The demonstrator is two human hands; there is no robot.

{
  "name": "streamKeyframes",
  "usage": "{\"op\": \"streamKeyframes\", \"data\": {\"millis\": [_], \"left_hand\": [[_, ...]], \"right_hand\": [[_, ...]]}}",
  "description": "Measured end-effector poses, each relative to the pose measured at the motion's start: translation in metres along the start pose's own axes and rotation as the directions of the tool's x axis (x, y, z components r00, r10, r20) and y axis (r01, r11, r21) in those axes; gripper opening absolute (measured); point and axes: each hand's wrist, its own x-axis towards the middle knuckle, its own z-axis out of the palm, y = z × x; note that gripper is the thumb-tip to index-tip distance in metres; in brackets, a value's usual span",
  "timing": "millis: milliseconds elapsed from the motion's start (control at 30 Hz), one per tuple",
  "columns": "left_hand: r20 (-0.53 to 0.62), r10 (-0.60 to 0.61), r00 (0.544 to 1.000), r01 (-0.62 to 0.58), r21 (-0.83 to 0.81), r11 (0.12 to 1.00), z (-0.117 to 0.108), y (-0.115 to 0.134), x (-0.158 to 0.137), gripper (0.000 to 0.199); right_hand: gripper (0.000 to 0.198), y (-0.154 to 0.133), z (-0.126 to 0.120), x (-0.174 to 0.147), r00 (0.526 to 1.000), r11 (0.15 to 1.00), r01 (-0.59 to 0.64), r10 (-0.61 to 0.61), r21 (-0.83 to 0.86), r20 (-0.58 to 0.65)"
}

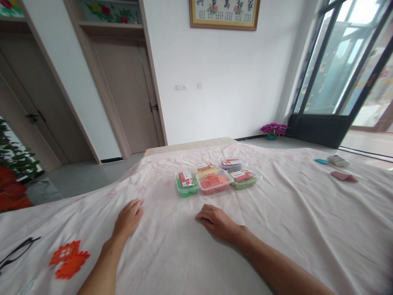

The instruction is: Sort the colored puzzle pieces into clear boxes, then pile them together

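My left hand (129, 216) rests on the pale cloth, fingers stretched forward and nothing in them. Across from it, my right hand (215, 221) lies with its fingers curled in, and no object shows in its grip. Just beyond the right hand stands an uncovered clear plastic box (215, 190) holding orange plastic pieces (212, 180). Around that box are a labelled box of green pieces (187, 184), a box of yellow-green pieces (245, 179), a yellow-looking box (206, 166) and a box of pale purple pieces (231, 164). Neither hand touches a box.
Orange toothed flat pieces (70, 259) lie at the left, near black-framed glasses (23, 246). At the far right are a white packet (338, 160), a blue item (321, 161) and a folded pink cloth (344, 176). The tablecloth (294, 229) has wrinkles.
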Motion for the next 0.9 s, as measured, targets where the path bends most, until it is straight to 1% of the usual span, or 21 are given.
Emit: {"op": "streamKeyframes", "data": {"millis": [433, 533, 633, 767, 833, 900], "left_hand": [[-0.011, -0.002, 1.000, 0.002, -0.004, 1.000, 0.000, 0.000, 0.000, 0.043], [-0.015, -0.002, 1.000, 0.001, -0.008, 1.000, 0.000, 0.000, -0.001, 0.043], [-0.011, -0.001, 1.000, 0.000, -0.007, 1.000, -0.001, 0.001, -0.001, 0.044], [-0.005, 0.008, 1.000, -0.008, -0.004, 1.000, -0.003, 0.001, -0.002, 0.044], [-0.011, 0.009, 1.000, -0.009, -0.003, 1.000, -0.004, 0.002, -0.003, 0.043], [-0.024, 0.006, 1.000, -0.007, -0.007, 1.000, -0.004, 0.003, -0.003, 0.042]], "right_hand": [[0.023, 0.003, 0.003, 0.000, 1.000, 1.000, 0.001, -0.001, 0.006, -0.010], [0.024, 0.002, 0.003, 0.000, 1.000, 1.000, 0.005, -0.005, -0.021, -0.011], [0.026, -0.002, 0.005, 0.001, 0.999, 0.988, 0.036, -0.034, -0.153, 0.020], [0.022, -0.010, 0.009, 0.005, 0.986, 0.906, 0.158, -0.120, -0.392, 0.120], [0.021, -0.012, 0.012, 0.011, 0.974, 0.871, 0.221, -0.170, -0.439, 0.152], [0.025, -0.012, 0.014, 0.021, 0.965, 0.851, 0.261, -0.222, -0.456, 0.138]]}}
